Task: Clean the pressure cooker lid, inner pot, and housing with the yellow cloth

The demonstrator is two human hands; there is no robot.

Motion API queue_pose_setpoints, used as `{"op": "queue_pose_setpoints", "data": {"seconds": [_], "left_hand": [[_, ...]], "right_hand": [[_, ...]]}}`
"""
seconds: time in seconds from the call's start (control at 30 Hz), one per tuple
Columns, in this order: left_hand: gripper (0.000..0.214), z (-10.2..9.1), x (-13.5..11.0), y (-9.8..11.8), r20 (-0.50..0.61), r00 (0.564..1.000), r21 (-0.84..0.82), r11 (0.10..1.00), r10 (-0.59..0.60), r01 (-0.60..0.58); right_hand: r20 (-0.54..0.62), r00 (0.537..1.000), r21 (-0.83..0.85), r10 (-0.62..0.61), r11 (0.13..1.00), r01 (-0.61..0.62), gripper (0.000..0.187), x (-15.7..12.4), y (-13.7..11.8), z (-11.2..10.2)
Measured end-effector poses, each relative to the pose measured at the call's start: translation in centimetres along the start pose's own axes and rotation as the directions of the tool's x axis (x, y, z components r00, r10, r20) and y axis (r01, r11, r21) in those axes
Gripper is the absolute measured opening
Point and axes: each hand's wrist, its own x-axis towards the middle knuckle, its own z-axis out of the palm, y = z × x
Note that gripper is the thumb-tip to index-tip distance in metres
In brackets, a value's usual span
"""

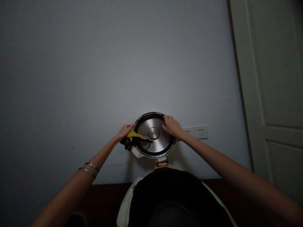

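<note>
An electric pressure cooker stands open in front of me, its round steel-faced lid (160,143) with a black seal tilted up on the hinge towards the wall. My left hand (125,130) grips the lid's left rim, fingers partly hidden behind it. Just below that hand, a yellow and black cloth-like piece (134,135) hangs over the lid's edge by a small round valve fitting (145,144); whether the hand also pinches it I cannot tell. At the upper right, my right hand (172,125) is closed over the rim. The cooker's dark pot (175,189) lies below, its inside deep in shadow.
Behind the lid rises a plain pale wall (94,78). A white socket strip (201,132) is on it, partly behind my right wrist. A panelled door (279,94) stands to the right. The cooker rests on a dark reddish surface (106,195). Light is dim.
</note>
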Motion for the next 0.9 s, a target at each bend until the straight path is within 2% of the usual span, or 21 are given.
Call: {"op": "queue_pose_setpoints", "data": {"seconds": [0.17, 0.43, 0.6, 0.7, 0.8, 0.9], "left_hand": [[0.041, -0.1, 0.1, -0.2, -0.010, 1.000, 0.026, 0.999, 0.026, -0.025], [0.043, -0.5, -0.2, 0.0, -0.060, 0.998, -0.027, 0.999, 0.024, -0.026], [0.040, -1.9, -0.7, 1.0, -0.143, 0.989, -0.121, 0.992, -0.032, 0.014], [0.039, -2.8, -0.9, 2.4, -0.204, 0.979, -0.203, 0.979, -0.025, -0.017], [0.038, -2.9, -1.1, 4.5, -0.285, 0.958, -0.274, 0.958, 0.004, -0.086], [0.035, -1.8, -1.4, 7.0, -0.363, 0.930, -0.387, 0.899, 0.055, -0.204]], "right_hand": [[-0.080, 0.995, 0.014, 0.056, 0.998, -0.055, 0.021, 0.1, 0.8, -0.6], [-0.101, 0.989, 0.042, 0.111, 0.993, -0.107, 0.018, -0.2, 2.2, -1.0], [-0.142, 0.983, 0.122, 0.120, 0.987, -0.103, 0.020, -0.2, 3.2, -1.5], [-0.173, 0.981, 0.231, 0.089, 0.972, -0.048, 0.019, 0.2, 3.0, -2.0], [-0.173, 0.984, 0.455, 0.042, 0.890, 0.042, 0.020, 0.7, 1.0, -2.8], [-0.075, 0.997, 0.685, -0.032, 0.725, 0.075, 0.039, 1.1, -2.8, -3.8]]}}
